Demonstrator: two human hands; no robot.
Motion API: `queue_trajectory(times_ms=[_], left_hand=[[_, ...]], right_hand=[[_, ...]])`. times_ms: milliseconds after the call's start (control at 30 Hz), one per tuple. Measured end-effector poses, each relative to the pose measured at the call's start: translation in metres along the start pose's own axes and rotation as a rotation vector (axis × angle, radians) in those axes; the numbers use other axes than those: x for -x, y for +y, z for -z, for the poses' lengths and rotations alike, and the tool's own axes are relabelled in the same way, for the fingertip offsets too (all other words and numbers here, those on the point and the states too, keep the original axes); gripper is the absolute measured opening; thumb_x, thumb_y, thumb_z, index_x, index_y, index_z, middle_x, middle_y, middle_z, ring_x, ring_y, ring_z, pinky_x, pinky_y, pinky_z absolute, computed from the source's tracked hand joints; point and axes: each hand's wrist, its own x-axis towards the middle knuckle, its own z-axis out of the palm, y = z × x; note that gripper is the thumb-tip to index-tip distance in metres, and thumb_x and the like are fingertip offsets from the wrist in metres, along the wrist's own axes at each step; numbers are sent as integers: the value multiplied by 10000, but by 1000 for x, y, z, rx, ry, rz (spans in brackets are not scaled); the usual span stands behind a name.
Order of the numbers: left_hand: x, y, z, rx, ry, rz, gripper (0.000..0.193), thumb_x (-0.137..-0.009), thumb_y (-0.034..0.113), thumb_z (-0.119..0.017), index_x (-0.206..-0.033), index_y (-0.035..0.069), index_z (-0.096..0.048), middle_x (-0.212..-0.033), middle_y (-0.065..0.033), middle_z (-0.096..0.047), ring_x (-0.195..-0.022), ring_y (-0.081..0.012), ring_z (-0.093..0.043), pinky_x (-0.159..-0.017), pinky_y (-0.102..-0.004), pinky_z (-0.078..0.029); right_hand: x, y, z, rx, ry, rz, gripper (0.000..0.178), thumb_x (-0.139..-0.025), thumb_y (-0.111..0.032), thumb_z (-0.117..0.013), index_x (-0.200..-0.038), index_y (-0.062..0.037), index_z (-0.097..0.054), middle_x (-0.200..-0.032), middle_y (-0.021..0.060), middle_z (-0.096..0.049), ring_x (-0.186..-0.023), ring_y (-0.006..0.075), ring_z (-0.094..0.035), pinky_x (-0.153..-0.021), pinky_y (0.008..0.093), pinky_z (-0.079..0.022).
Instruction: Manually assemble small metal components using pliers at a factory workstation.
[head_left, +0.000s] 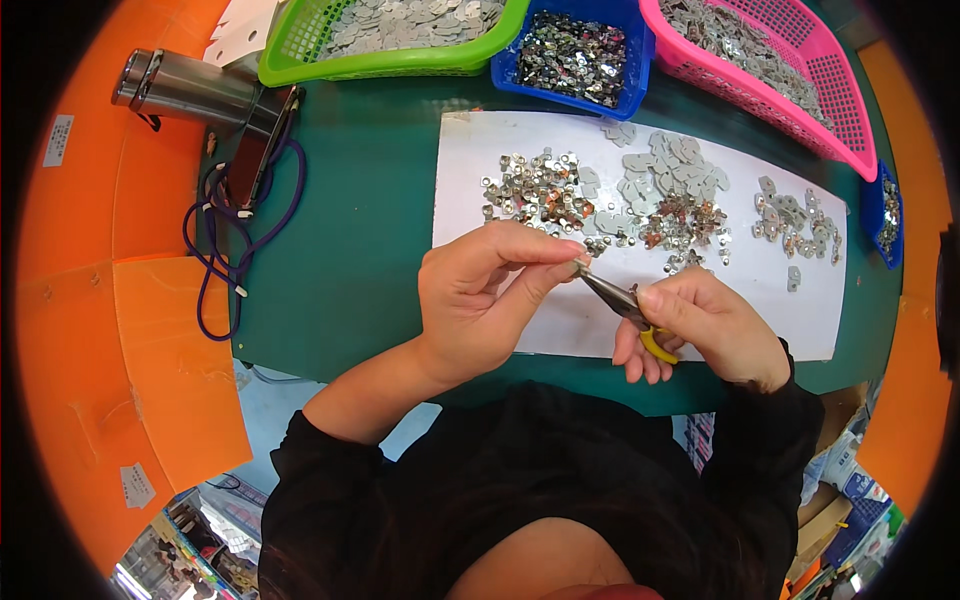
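Observation:
My left hand pinches a small part between thumb and index finger; it is mostly covered by the fingertips, so its shape cannot be told. My right hand grips needle-nose pliers with yellow handles, their tip meeting the part at my left fingertips. Both hands are above the near half of a white sheet. On the sheet, beyond my hands, lie a heap of shiny small metal pieces, a pile of flat grey metal plates, a mixed heap of small shiny pieces and scattered grey plates with fittings.
Along the far edge of the green table stand a green basket, a blue bin and a pink basket, all holding metal parts. A small blue tray is at right. Left are a steel flask, phone and purple cord.

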Motion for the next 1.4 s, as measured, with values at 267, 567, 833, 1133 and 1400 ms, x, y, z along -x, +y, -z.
queue_trajectory(times_ms=[267,567,833,1133,1400], left_hand=[[-1,4,8,-179,-102,-75,164,-888,-121,-630,-1031,-42,-629,-977,-156,-686,-915,-201,-691,-816,-294,-557],[4,9,-2,-54,29,115,118,-927,-79,-605,-1035,-31,-615,-958,-110,-654,-836,-145,-663,-750,-260,-562],[2,7,-1,55,90,81,132,-933,-63,-614,-1062,-40,-629,-990,-101,-663,-837,-121,-663,-737,-247,-558],[1,10,-2,-46,34,133,137,-942,-16,-625,-1075,-36,-600,-977,-130,-667,-817,-166,-683,-733,-283,-596],[1,8,-4,-68,43,114,127,-916,-61,-643,-1041,-62,-665,-950,-117,-692,-829,-151,-702,-750,-259,-591]], right_hand=[[-3,2,2,-9,-8,-46,583,-1029,-461,-445,-818,22,-694,-682,79,-663,-557,111,-598,-519,232,-450],[-2,11,-30,824,607,487,132,-865,-121,-686,-821,2,-662,-639,111,-583,-541,242,-576,-521,323,-426],[2,7,-31,741,633,478,176,-896,-158,-671,-824,3,-668,-650,121,-610,-550,249,-597,-527,318,-447],[2,4,-30,618,555,412,200,-931,-141,-605,-828,22,-658,-656,108,-606,-561,175,-571,-546,291,-423],[4,1,-23,828,614,472,220,-895,-208,-684,-814,-4,-684,-665,140,-622,-554,288,-603,-522,344,-455]])
